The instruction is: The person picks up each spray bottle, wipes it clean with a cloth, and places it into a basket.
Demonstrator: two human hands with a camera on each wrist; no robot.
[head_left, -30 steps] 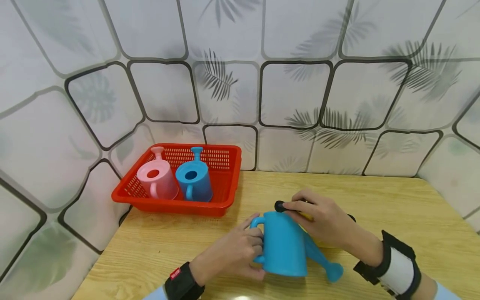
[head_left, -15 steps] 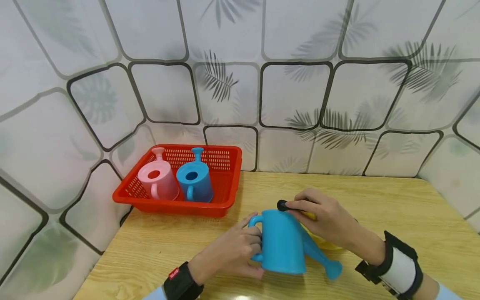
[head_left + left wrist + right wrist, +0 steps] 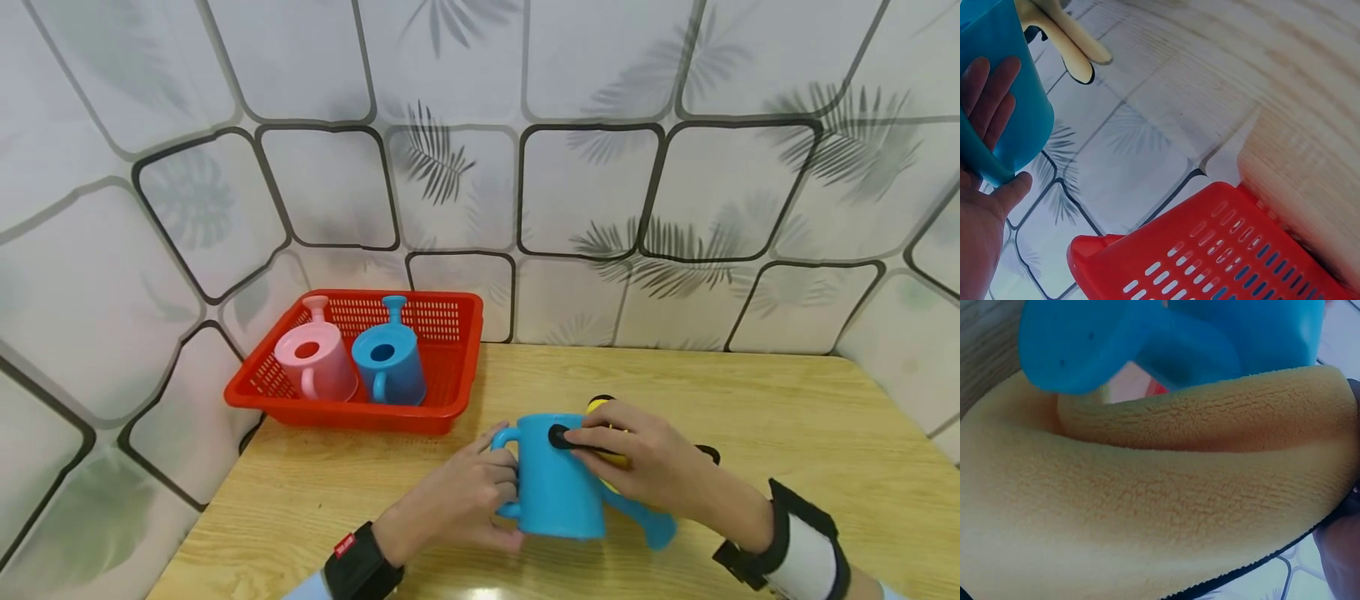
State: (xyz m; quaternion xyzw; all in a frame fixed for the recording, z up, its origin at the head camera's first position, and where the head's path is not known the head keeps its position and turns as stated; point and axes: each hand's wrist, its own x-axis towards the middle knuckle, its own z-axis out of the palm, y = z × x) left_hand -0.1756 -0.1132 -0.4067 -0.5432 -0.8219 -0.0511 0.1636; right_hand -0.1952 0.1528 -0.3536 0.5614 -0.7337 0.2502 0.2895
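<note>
In the head view, my left hand (image 3: 465, 492) grips the handle of a light blue watering can (image 3: 558, 492), its fingers passing through the loop and lying against the wall of the can. My right hand (image 3: 648, 454) pinches a yellow cloth (image 3: 1147, 506) with black edging, pressed to the can's side just below the top. The folded cloth fills most of the right wrist view, beside the spout's round blue head (image 3: 1079, 350). In the head view, the spout points down to the right, partly behind the right hand.
A red plastic basket (image 3: 337, 413) stands at the back left of the wooden table (image 3: 765, 433). Inside it are a pink watering can (image 3: 326, 367) and another blue watering can (image 3: 397, 371). A patterned wall covering (image 3: 465, 192) rises behind the table.
The watering can has shifted slightly left and up, its spout end rising. The cloth's black edge has slid from the can's top onto its side. The basket stays put.
</note>
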